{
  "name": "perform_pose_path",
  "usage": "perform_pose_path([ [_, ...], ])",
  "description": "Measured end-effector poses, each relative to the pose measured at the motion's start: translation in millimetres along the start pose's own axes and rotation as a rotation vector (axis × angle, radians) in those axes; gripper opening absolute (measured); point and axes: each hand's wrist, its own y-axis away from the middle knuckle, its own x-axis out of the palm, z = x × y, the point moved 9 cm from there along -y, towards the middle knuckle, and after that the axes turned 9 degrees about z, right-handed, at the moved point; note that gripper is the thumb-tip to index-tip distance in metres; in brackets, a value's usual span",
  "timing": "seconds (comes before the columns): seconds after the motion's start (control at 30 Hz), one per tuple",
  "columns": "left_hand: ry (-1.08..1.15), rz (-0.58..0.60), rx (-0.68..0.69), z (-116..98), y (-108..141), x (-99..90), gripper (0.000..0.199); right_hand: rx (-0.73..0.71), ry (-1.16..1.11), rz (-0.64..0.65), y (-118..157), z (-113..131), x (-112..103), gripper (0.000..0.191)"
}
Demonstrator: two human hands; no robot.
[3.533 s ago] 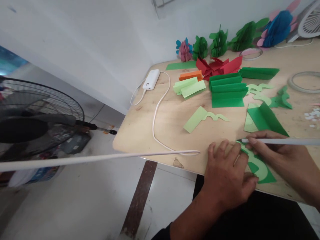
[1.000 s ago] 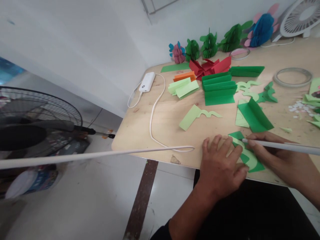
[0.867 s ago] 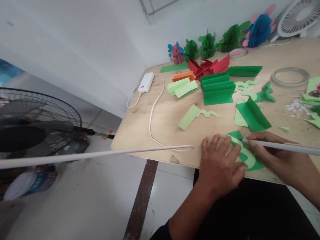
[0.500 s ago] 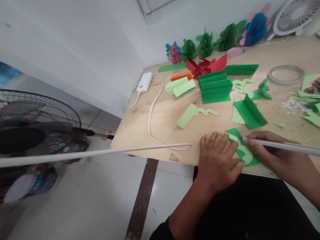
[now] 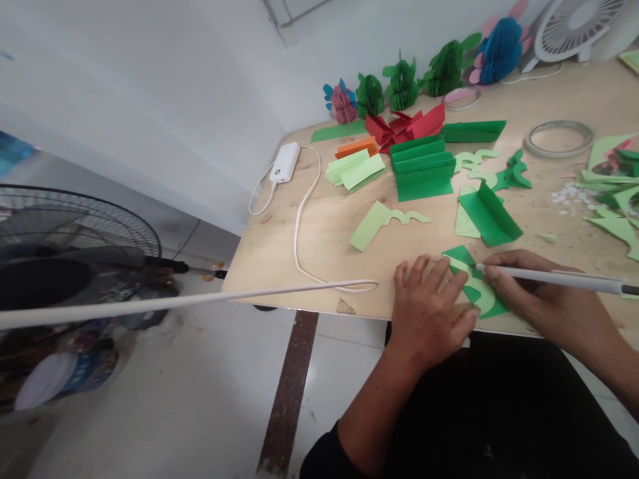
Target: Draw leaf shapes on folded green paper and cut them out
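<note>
My left hand (image 5: 430,313) lies spread near the table's front edge, its fingers on the left side of a light green curved cutout (image 5: 482,297). That cutout rests on a dark green paper (image 5: 460,255). My right hand (image 5: 544,293) is closed round a white pen (image 5: 564,278), whose tip is at the upper part of the cutout. Just behind, a folded dark green paper (image 5: 492,214) lies over a light green sheet (image 5: 464,219). Left of these is a light green strip with a wavy cutout (image 5: 370,226).
Behind are folded green papers (image 5: 424,174), red folded paper (image 5: 405,130), a tape ring (image 5: 559,138) and paper figures along the wall. A power bank (image 5: 285,163) trails a white cable (image 5: 298,229). Paper scraps lie right; a black fan (image 5: 74,246) stands left.
The view has shifted slightly, so the table things appear a little further left and higher. The pen in my right hand is tilted a bit differently; my left hand stays spread on the papers.
</note>
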Motion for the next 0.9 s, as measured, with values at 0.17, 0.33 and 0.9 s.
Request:
perform_pose_path([
  [0.17,-0.006,0.001,-0.004,0,-1,0.2,0.045,-0.002,0.020,0.015,3,-3,0,0.043],
  [0.33,0.003,-0.006,-0.002,0,0,-0.3,0.044,0.009,0.018,0.036,4,-8,2,0.044],
  [0.9,-0.010,0.005,-0.005,0,-1,0.5,0.044,0.037,0.046,0.000,14,-2,-2,0.049],
])
